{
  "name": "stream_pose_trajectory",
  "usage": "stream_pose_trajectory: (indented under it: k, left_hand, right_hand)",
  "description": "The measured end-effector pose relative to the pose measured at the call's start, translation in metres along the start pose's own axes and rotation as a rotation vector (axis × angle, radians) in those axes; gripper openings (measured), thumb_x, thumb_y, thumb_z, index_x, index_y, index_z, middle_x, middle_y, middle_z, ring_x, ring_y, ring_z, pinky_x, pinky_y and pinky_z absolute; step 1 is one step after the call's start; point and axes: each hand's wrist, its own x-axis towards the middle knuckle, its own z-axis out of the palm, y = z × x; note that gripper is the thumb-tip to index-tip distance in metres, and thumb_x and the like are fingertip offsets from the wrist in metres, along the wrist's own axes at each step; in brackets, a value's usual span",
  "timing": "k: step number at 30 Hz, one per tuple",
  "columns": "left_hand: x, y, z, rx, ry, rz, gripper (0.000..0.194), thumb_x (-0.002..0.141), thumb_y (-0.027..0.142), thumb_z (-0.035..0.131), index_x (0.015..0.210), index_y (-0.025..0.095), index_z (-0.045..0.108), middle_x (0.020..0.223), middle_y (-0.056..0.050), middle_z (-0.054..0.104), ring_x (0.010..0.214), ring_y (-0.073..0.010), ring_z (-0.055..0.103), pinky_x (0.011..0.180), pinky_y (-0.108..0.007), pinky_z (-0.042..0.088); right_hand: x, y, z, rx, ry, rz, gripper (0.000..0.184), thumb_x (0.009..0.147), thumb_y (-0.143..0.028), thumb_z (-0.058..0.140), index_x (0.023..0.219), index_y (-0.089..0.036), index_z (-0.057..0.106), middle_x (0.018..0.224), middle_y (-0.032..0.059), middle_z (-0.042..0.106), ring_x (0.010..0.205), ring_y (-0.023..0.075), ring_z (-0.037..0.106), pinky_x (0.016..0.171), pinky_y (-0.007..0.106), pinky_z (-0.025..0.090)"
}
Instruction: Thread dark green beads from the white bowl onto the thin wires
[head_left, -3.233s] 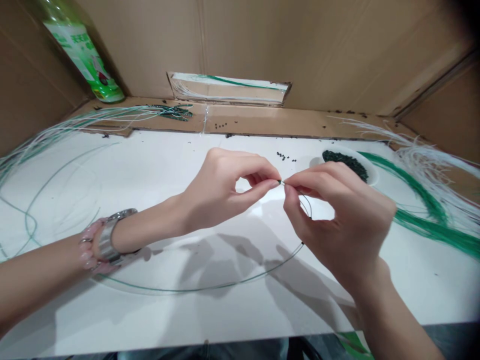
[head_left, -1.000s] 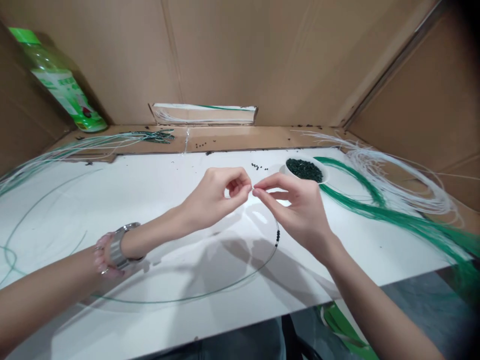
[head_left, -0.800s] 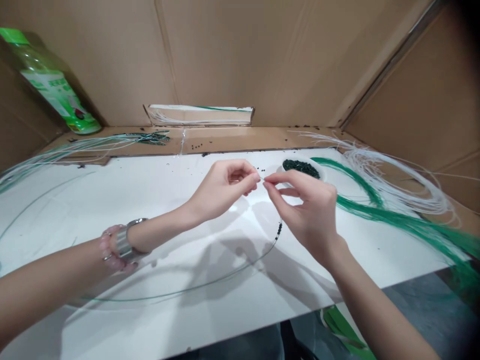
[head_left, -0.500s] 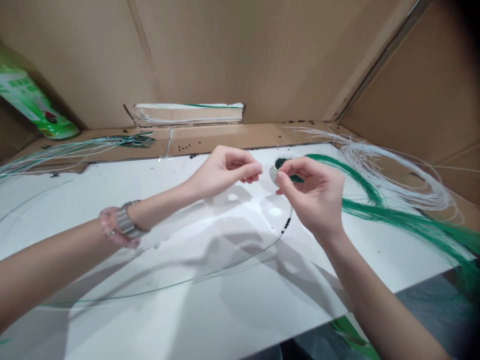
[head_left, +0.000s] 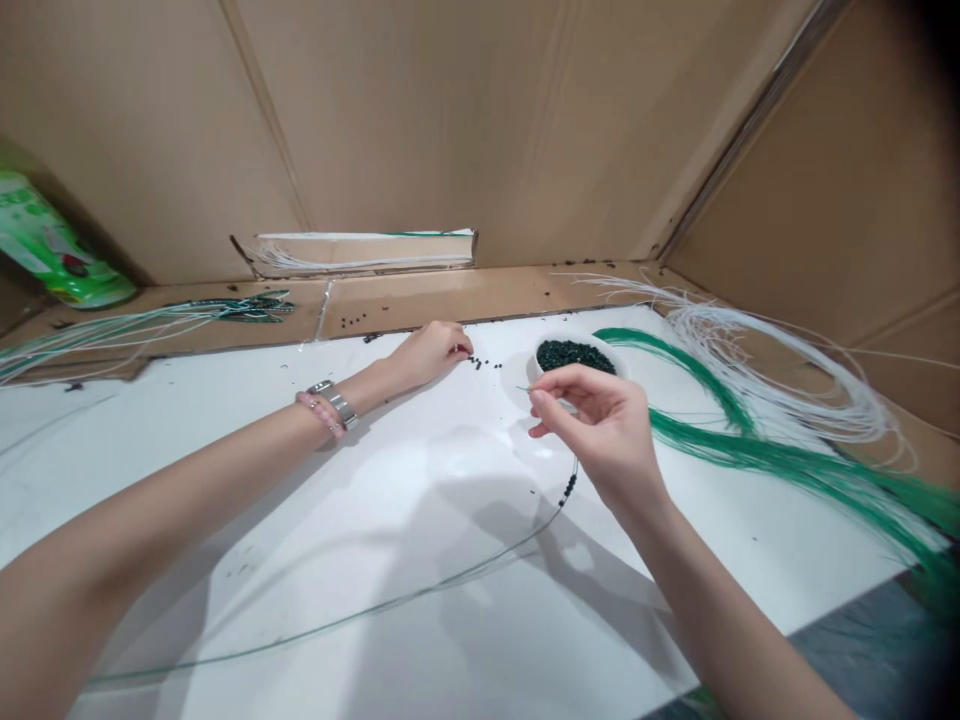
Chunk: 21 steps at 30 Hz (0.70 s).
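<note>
**Hands at a beading board.** The right hand (head_left: 600,425) grasps a thin green wire (head_left: 420,605) between thumb and forefinger, with the other fingers curled below. The wire's free tip points left, just beside the rim of a small white bowl (head_left: 577,337) heaped with dark green beads (head_left: 576,355). A short run of strung beads (head_left: 568,488) sits on the wire just below the right hand, and the wire sweeps toward the near left across a white board (head_left: 420,470). The left hand (head_left: 431,355) rests on the board's far edge, released, its fingers loosely curled and nothing visible in them. Its fingertips lie near a few loose beads (head_left: 480,363). A metal watch and a pink beaded bracelet (head_left: 322,405) circle the left wrist. Green strands (head_left: 780,460) and white strands (head_left: 772,380) lie at right; a beaded bundle (head_left: 240,310) lies at far left, on a cardboard ledge (head_left: 450,300).
</note>
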Motion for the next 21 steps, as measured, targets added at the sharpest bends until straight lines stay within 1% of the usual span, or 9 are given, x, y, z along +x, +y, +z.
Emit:
stream_pose_trajectory:
  k: [4,7,10,14,16,18,21]
  left_hand:
    - [0.002,-0.003,0.003,-0.013,0.018,0.001,0.02,0.087,0.02,0.052,0.08,0.014,0.07,0.085,-0.008,0.067,0.078,-0.0171,0.061,0.077,-0.03,0.047]
    - [-0.001,-0.005,0.005,-0.034,0.027,-0.015,0.019,0.09,0.026,0.054,0.082,0.013,0.066,0.084,-0.005,0.066,0.077,-0.0149,0.061,0.077,-0.033,0.049]
    - [-0.005,-0.006,0.005,-0.072,0.044,-0.048,0.023,0.092,0.033,0.054,0.087,0.013,0.063,0.087,-0.004,0.065,0.079,-0.0143,0.061,0.078,-0.034,0.051]
    - [-0.007,-0.004,0.003,-0.169,0.109,-0.112,0.021,0.09,0.033,0.057,0.086,0.013,0.063,0.087,-0.004,0.065,0.08,-0.0146,0.061,0.077,-0.034,0.052]
    - [-0.01,0.001,-0.001,-0.25,0.183,-0.165,0.019,0.086,0.031,0.061,0.082,0.012,0.063,0.083,-0.004,0.065,0.079,-0.0152,0.06,0.077,-0.034,0.05]
    - [-0.018,0.012,-0.008,-0.362,0.264,-0.225,0.018,0.081,0.03,0.062,0.078,0.012,0.064,0.078,-0.005,0.066,0.076,-0.0157,0.06,0.074,-0.031,0.048]
    - [-0.042,0.037,-0.026,-0.571,0.333,-0.292,0.021,0.075,0.033,0.062,0.077,0.012,0.064,0.073,-0.005,0.067,0.067,-0.0139,0.059,0.064,-0.026,0.047]
  right_hand:
    - [0.002,0.001,-0.001,0.045,-0.003,0.028,0.006,0.067,-0.022,0.07,0.065,-0.018,0.066,0.057,-0.0021,0.054,0.053,0.0091,0.05,0.044,0.022,0.059]
    - [0.004,-0.002,0.0,0.057,-0.024,0.055,0.009,0.065,-0.024,0.072,0.063,-0.018,0.065,0.056,-0.002,0.053,0.051,0.0093,0.05,0.044,0.023,0.06]
    - [0.003,-0.005,0.002,0.06,-0.045,0.073,0.011,0.065,-0.025,0.071,0.062,-0.017,0.065,0.054,-0.0025,0.051,0.051,0.0088,0.048,0.046,0.024,0.06]
    - [0.0,-0.006,0.007,0.044,-0.076,0.074,0.013,0.064,-0.027,0.072,0.062,-0.016,0.064,0.055,-0.0026,0.05,0.052,0.0084,0.045,0.048,0.025,0.061]
    - [-0.001,-0.005,0.009,0.024,-0.093,0.067,0.015,0.065,-0.027,0.072,0.062,-0.016,0.064,0.056,-0.0024,0.05,0.053,0.0084,0.046,0.048,0.026,0.06]
    - [-0.001,-0.006,0.01,-0.006,-0.108,0.053,0.014,0.067,-0.027,0.071,0.064,-0.016,0.064,0.057,-0.0018,0.051,0.054,0.0091,0.047,0.049,0.026,0.059]
    - [0.0,-0.014,0.015,-0.058,-0.124,0.014,0.009,0.069,-0.023,0.07,0.066,-0.017,0.064,0.063,-0.0004,0.054,0.06,0.011,0.051,0.051,0.024,0.057]
